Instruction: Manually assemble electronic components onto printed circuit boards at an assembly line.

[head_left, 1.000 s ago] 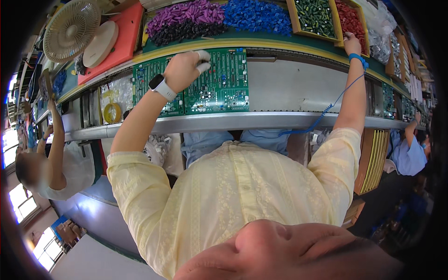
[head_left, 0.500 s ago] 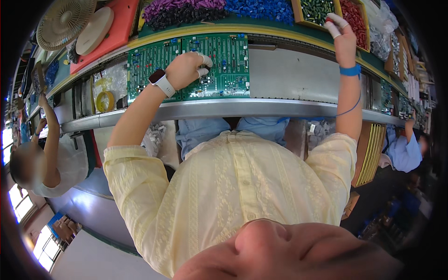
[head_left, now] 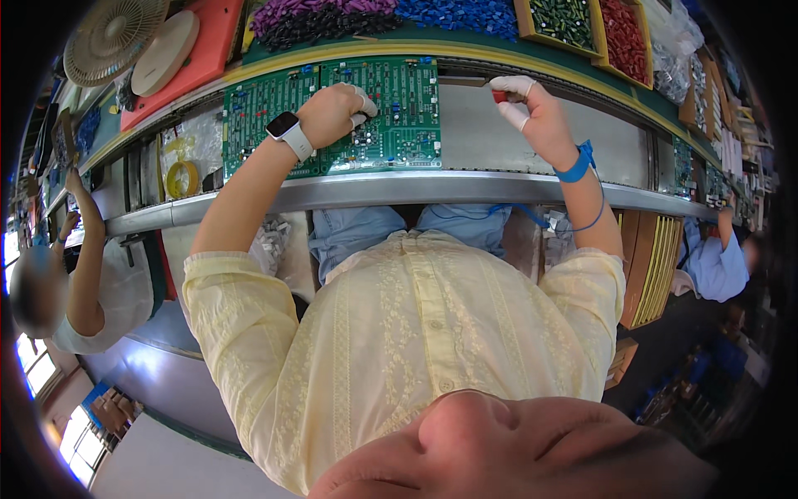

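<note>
My left hand (head_left: pixel 334 115), with white finger cots and a watch at the wrist, is over a large green circuit board (head_left: pixel 399 151). Its fingertips are pinched together close to the board's surface. Something dark shows at them, too small to name. The board is crowded with small red, blue, white and black parts. To the right of the board, above the grey surface of the line, my right hand (head_left: pixel 540 112) pinches a small red component (head_left: pixel 499 96) between thumb and finger. It also has white finger cots, and a blue strap with a cord circles its wrist.
Beyond the rail lie purple parts (head_left: pixel 332 8), black parts (head_left: pixel 312 32) and blue parts (head_left: pixel 461 17). Yellow-edged boxes hold green parts (head_left: pixel 561 21) and red parts (head_left: pixel 621 41). A fan (head_left: pixel 112 37) stands far left. Metal rail (head_left: pixel 374 185) runs in front; other people sit either side.
My right hand has come from the boxes of parts back toward the board, left and nearer, carrying the red component. My left hand stays over the board in nearly the same place.
</note>
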Demonstrator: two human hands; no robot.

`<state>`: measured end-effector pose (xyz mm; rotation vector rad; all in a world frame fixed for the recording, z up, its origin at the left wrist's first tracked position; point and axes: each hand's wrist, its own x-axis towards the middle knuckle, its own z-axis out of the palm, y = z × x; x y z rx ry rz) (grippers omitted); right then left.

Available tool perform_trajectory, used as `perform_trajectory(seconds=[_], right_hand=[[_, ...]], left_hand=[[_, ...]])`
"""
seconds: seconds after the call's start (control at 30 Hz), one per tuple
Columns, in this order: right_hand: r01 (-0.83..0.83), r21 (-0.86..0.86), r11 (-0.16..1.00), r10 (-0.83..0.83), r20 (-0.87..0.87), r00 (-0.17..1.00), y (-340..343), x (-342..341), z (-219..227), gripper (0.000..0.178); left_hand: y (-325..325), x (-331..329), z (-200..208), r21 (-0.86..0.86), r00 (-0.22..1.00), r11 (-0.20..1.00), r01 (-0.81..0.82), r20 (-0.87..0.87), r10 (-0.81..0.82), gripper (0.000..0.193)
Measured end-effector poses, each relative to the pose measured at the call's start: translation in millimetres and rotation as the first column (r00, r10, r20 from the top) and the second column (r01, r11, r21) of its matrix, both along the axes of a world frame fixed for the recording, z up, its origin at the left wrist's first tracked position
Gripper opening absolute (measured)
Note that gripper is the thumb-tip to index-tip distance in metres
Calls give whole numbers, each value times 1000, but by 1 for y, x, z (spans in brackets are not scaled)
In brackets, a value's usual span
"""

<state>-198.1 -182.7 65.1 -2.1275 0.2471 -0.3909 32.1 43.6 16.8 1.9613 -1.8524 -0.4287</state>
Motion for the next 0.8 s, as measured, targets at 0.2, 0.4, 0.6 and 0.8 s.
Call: perform_trajectory(seconds=[0.2, 0.4, 0.6, 0.8], right_hand=[[-71, -20, 997, 68, -116, 991, 26, -1, 6, 29], [-81, 145, 986, 103, -151, 983, 34, 3, -6, 26], [16, 399, 917, 74, -210, 975, 38, 7, -13, 22], [-201, 272, 941, 241, -122, 963, 28, 10, -31, 27]], left_hand=[[3, -1, 0, -4, 1000, 1000, 25, 11, -25, 17], [1, -5, -4, 20, 989, 996, 86, 118, -88, 19], [6, 0, 8, -29, 999, 999, 34, 40, -33, 27], [3, 51, 26, -97, 965, 960, -261, -45, 258, 25]])
